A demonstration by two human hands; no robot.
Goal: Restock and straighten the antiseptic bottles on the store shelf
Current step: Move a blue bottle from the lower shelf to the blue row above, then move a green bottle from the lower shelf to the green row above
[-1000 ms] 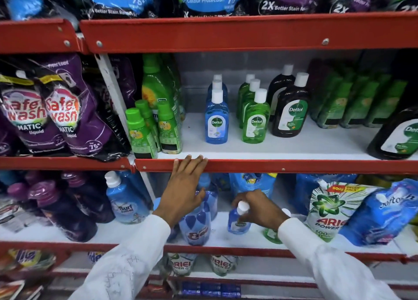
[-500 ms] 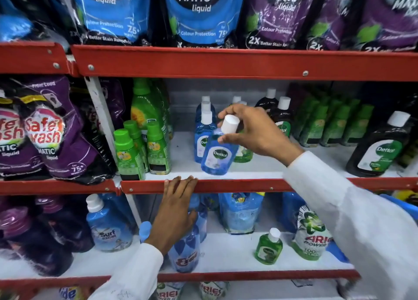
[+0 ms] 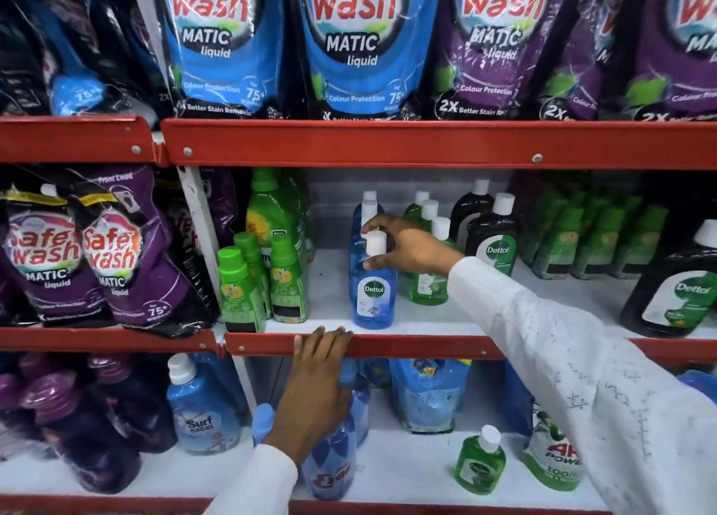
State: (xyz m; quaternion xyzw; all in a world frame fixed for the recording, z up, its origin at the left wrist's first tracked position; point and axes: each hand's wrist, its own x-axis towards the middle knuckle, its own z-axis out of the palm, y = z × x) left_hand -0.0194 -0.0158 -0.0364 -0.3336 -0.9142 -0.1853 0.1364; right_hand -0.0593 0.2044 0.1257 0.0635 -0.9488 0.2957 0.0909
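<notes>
A blue Dettol bottle (image 3: 373, 293) with a white cap stands upright at the front of the middle shelf (image 3: 426, 345). My right hand (image 3: 407, 245) grips its cap from the right. More blue bottles (image 3: 368, 208) line up behind it. Green Dettol bottles (image 3: 428, 281) stand in a row just to its right, then brown Dettol bottles (image 3: 494, 243). A small green Dettol bottle (image 3: 481, 462) stands alone on the shelf below. My left hand (image 3: 316, 382) rests flat with its fingertips on the red shelf edge, holding nothing.
Green cleaner bottles (image 3: 248, 285) crowd the shelf's left end. A large brown Dettol bottle (image 3: 679, 289) stands at the far right. Safe Wash pouches (image 3: 357, 45) fill the top shelf. A Surf Excel bottle (image 3: 201, 410) and an Ariel pouch (image 3: 555, 456) sit below.
My right hand lifted the blue Dettol bottle from the lower shelf and set it upright at the front of the blue row. The view tilted upward. My left hand stayed on the shelf edge.
</notes>
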